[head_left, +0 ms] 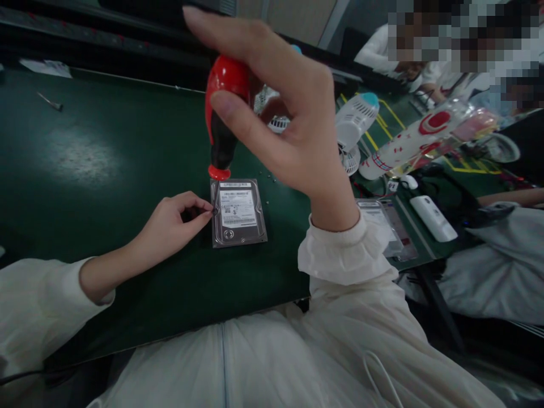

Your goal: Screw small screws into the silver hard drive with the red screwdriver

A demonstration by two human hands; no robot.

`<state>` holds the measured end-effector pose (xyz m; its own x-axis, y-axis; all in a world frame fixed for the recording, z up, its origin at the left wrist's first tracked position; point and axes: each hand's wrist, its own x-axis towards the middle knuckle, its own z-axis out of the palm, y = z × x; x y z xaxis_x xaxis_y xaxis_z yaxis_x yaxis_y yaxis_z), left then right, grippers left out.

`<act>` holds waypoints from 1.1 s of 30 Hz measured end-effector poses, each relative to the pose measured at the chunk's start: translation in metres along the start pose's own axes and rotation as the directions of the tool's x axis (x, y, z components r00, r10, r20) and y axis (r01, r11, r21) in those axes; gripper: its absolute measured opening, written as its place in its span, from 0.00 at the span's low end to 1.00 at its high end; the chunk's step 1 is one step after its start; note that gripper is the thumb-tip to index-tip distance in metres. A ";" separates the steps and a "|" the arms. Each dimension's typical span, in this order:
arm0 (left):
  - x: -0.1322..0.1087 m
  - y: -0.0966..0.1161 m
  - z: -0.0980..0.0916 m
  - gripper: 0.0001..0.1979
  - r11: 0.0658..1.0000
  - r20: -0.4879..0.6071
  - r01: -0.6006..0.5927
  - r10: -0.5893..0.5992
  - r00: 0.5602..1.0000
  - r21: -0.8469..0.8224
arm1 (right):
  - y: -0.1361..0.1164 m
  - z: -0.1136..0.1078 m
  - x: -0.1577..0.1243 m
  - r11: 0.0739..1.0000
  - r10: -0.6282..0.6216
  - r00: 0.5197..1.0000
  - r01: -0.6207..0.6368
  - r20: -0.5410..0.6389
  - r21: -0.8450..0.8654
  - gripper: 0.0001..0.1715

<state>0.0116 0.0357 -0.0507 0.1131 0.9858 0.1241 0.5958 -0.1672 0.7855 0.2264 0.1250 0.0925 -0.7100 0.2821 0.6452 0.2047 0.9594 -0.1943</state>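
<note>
Around the hard drive, flat and label up, a dim workroom with co-workers well off to its right; beneath, a dark green tabletop. Above the drive, the right hand with fingers curled round a tip-down screwdriver; at the drive's left edge, the left hand in a narrow pinch, contents impossible to tell. Right of the drive, tiny loose pieces, probably screws already out, suggesting work partway along, any remainder too small to judge.

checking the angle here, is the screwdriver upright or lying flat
Roughly upright: the screwdriver points down from the right hand toward the left edge of the hard drive.
</note>
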 end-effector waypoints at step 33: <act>-0.001 0.002 0.002 0.09 0.996 0.021 -0.012 0.014 1.000 -0.088 | 0.009 0.002 -0.002 0.979 -0.203 0.969 0.205 -0.140 -0.003 0.27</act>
<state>0.0147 0.0348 -0.0505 0.1383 0.9828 0.1224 0.5222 -0.1774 0.8342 0.2284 0.1330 0.0881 -0.6355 0.0794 0.7680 0.0568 0.9968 -0.0560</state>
